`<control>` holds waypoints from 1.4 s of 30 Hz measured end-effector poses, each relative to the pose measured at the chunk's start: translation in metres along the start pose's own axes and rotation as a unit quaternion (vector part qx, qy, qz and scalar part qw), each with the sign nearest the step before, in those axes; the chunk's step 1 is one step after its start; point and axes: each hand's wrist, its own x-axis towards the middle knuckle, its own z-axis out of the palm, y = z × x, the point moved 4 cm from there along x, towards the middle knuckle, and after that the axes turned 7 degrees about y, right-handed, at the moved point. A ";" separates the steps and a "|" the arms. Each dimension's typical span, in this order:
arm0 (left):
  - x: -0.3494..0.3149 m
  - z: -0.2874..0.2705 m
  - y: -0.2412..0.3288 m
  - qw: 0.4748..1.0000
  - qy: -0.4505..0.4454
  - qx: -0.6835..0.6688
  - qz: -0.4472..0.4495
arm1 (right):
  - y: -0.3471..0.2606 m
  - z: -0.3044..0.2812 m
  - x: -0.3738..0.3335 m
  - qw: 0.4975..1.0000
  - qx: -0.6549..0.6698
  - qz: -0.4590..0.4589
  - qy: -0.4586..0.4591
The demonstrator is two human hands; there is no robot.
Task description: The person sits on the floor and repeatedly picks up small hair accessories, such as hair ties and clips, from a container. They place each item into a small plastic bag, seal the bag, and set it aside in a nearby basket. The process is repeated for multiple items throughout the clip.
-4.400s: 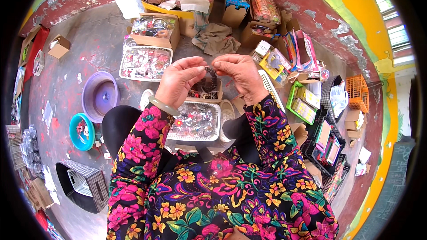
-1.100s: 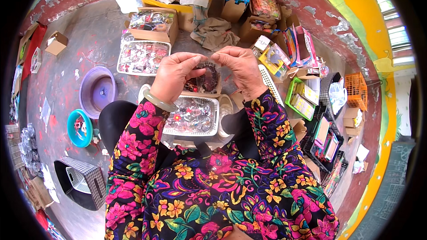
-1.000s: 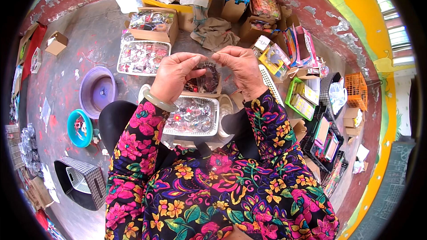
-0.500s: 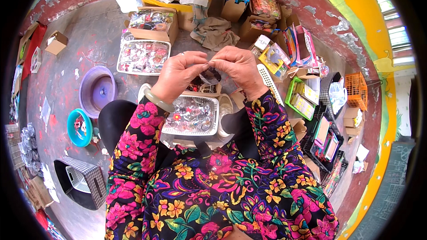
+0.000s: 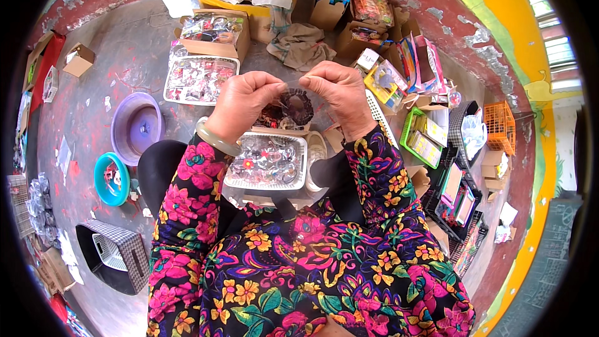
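My left hand (image 5: 245,105) and my right hand (image 5: 339,97) are raised over the low baskets, thumbs and fingers pinched. Stretched between their fingertips is the top of a small clear plastic bag (image 5: 292,85). A dark, ruffled ring-shaped item (image 5: 297,107), which looks like a hair tie, shows just below the pinched edge and seems to be inside the bag. Below my hands, a white basket (image 5: 305,162) holds many small clear-wrapped pieces. Partly hidden behind the dark item is a cardboard box (image 5: 286,131) with more small things.
Another white basket (image 5: 166,95) of packets stands ahead on the left, near an open carton (image 5: 215,48). Purple (image 5: 156,126) and turquoise (image 5: 98,188) basins lie left. Cartons, a green tray (image 5: 407,143) and an orange crate (image 5: 501,126) crowd the right side.
My hands have moved apart from fingertips touching, pulling the bag's top edge between them. The dark ruffled item now shows more fully below them.
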 end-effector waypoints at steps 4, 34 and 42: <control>0.000 0.000 0.005 0.996 -0.007 -0.069 -0.050 | 0.004 0.000 0.000 0.995 0.072 0.063 0.017; 0.004 -0.006 -0.009 0.963 0.076 -0.234 -0.112 | 0.031 -0.035 0.012 0.953 0.194 0.126 0.194; 0.003 0.003 -0.015 0.976 0.066 -0.184 -0.100 | 0.024 0.012 0.002 0.981 0.123 0.151 0.019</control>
